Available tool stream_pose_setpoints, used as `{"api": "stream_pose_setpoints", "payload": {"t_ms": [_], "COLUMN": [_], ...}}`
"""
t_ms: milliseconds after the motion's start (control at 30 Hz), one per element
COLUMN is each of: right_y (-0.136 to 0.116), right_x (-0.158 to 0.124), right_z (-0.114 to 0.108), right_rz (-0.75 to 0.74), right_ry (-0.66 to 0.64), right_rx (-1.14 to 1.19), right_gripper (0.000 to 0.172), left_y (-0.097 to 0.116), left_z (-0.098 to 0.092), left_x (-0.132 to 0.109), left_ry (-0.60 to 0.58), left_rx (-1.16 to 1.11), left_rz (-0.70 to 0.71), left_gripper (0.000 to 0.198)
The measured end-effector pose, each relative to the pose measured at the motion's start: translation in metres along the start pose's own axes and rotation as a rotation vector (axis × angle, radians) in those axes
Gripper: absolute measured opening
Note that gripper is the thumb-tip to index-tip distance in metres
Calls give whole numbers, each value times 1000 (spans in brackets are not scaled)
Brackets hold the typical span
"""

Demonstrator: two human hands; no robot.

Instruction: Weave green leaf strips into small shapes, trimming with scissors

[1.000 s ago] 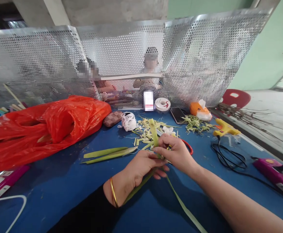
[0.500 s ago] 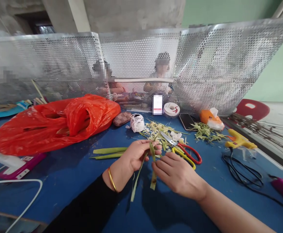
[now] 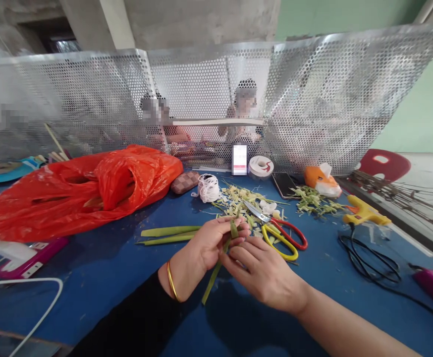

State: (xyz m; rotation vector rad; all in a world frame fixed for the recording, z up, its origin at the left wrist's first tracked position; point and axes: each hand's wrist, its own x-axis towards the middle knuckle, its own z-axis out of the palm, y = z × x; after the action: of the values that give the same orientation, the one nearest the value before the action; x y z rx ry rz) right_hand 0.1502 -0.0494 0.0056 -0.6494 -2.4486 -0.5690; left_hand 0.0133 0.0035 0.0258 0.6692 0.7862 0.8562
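A folded strip of green leaf (image 3: pixel 234 229) is pinched in my left hand (image 3: pixel 211 243), its thumb and fingers closed on the upper part. My right hand (image 3: pixel 261 270) presses close against the left, fingertips curled on the same leaf strip below the fold. One leaf end hangs down over the blue table, under the hands. Behind my left wrist lie two flat green leaf strips (image 3: pixel 168 231). Scissors with one red and one yellow handle (image 3: pixel 287 243) lie just beyond my right hand, on leaf scraps (image 3: pixel 239 197).
A red plastic bag (image 3: pixel 71 188) fills the left side. White cord (image 3: pixel 208 188), a checkered case (image 3: pixel 185 182), a ribbon spool (image 3: pixel 261 166) and a phone (image 3: pixel 285 185) stand or lie farther back. At right are a yellow glue gun (image 3: pixel 365 212) and its black cable (image 3: pixel 368 263).
My right hand has moved left against my left hand. The leaf end that hung separately near the right fingers is now gathered in, and one end hangs down.
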Motion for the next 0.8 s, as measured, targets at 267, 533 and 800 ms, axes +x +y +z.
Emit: {"api": "stream_pose_setpoints", "payload": {"t_ms": [267, 533, 800], "right_y": [-3, 12, 26], "right_x": [1, -1, 2], "right_z": [10, -4, 3], "right_rz": [-21, 454, 1212], "right_ry": [10, 388, 568], "right_rx": [-120, 378, 1186], "right_gripper": [26, 12, 12], "left_y": [-8, -7, -2], "left_z": [8, 4, 3], "left_x": [-5, -6, -7], "left_ry": [-36, -8, 59], "left_rx": [-7, 27, 94], "left_rz": [16, 30, 0], "left_gripper": [11, 7, 8]}}
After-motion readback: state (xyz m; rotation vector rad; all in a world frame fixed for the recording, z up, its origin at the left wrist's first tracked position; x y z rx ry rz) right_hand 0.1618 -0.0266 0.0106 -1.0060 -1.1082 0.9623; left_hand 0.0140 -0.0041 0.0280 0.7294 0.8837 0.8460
